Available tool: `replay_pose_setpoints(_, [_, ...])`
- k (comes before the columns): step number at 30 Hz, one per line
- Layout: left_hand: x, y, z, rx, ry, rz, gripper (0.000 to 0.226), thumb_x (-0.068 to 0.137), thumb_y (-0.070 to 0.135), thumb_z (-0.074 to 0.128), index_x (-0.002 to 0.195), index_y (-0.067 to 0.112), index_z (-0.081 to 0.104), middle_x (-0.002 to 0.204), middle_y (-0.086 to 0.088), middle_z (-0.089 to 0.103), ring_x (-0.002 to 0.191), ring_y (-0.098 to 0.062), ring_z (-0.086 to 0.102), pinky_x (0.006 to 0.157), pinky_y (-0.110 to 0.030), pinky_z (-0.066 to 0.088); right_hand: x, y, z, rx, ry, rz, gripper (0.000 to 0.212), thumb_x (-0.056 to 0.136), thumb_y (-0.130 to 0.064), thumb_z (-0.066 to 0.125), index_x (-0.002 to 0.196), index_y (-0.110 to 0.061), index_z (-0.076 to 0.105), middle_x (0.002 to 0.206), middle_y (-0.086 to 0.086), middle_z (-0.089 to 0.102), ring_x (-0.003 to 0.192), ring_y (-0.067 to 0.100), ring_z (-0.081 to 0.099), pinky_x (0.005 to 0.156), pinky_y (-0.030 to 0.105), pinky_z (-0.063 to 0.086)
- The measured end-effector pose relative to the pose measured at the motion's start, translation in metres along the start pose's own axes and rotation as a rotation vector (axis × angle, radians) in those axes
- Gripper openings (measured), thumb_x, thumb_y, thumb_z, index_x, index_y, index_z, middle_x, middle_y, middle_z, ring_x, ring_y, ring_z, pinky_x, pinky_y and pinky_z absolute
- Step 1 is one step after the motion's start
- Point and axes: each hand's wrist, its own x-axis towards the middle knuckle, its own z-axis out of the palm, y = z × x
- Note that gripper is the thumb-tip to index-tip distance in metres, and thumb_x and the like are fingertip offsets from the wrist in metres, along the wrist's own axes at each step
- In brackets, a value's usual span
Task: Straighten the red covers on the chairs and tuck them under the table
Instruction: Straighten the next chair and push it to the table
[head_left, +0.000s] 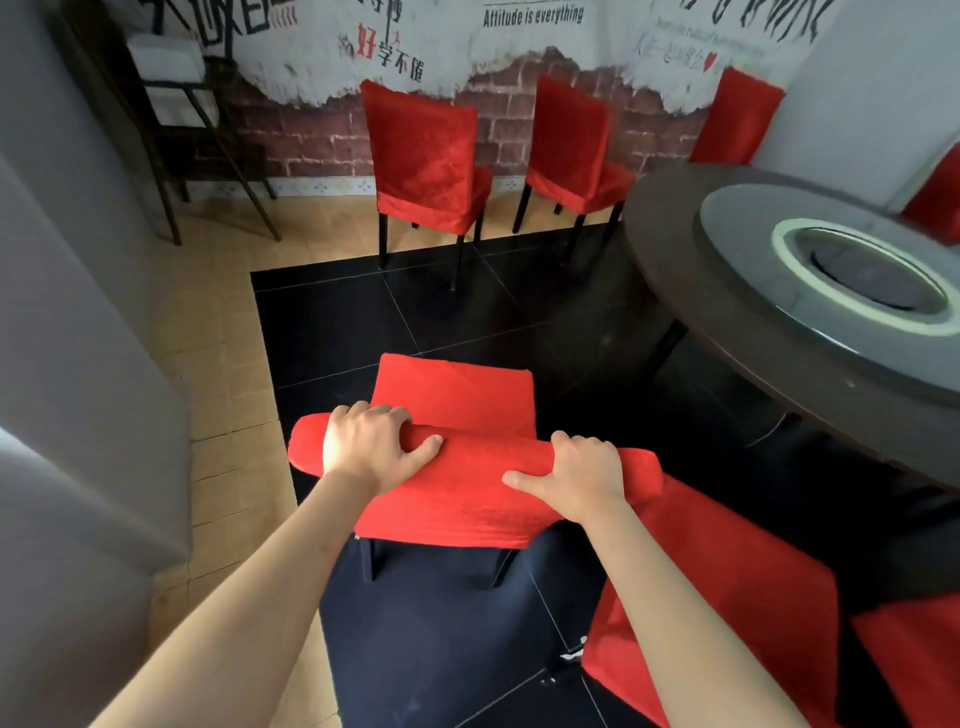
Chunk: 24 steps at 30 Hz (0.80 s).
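Nearest the camera, two bare forearms reached forward and down to the top of a chair back. The left hand (371, 449) curled over the left end of the top rail, fingers over the far side and thumb on the near face, gripping the red cover (457, 493) through to the frame. The right hand (576, 475) gripped the right end the same way. A hold at both ends, I judged, gave control to steer the chair (457, 400) and to pull the fabric taut along the rail.

The rail's long axis ran left to right, dipping slightly to the right. The seat pointed away from the person, toward the far wall rather than toward the round table (727, 312), which stood to the right and well apart, so the chair probably needed turning before it could slide under.

Just beside the right forearm was another covered chair (727, 597). Farther off, two covered chairs (426, 156) (571, 140) stood by the brick-patterned wall (311, 135), facing the table.
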Motion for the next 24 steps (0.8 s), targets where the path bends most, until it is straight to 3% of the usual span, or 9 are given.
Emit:
replay_pose_setpoints(10, [-0.009,-0.027,-0.008,-0.021,-0.008,0.224,0.078,0.071,0.079,0.008,0.094,0.032,0.067,0.082,0.011,0.066,0.081,-0.017,0.059,0.074,-0.032,0.036,-0.062,-0.043,0.0,-0.01,0.005,0.231,0.094,0.058,-0.095,0.03,0.096,-0.015,0.06,0.086,0.002,0.068,0.086,0.024,0.063,0.078,0.036,0.039])
replay_pose_setpoints(13, [-0.008,-0.034,-0.009,-0.021,-0.015,0.276,0.078,0.071,0.078,0.008,0.095,0.032,0.067,0.081,0.01,0.066,0.08,-0.017,0.059,0.074,-0.032,0.036,-0.073,-0.054,0.0,-0.005,0.013,0.276,0.096,0.055,-0.096,0.026,0.094,-0.014,0.06,0.084,0.003,0.068,0.085,0.025,0.063,0.078,0.037,0.04])
replay_pose_setpoints(24, [-0.007,-0.036,-0.01,0.003,-0.053,0.308,0.069,0.078,0.076,0.017,0.098,0.032,0.066,0.08,0.01,0.064,0.078,-0.017,0.057,0.073,-0.033,0.039,-0.073,-0.055,-0.004,-0.042,-0.011,0.253,0.101,0.053,-0.096,0.017,0.096,-0.016,0.061,0.082,0.001,0.067,0.082,0.023,0.063,0.075,0.035,0.041])
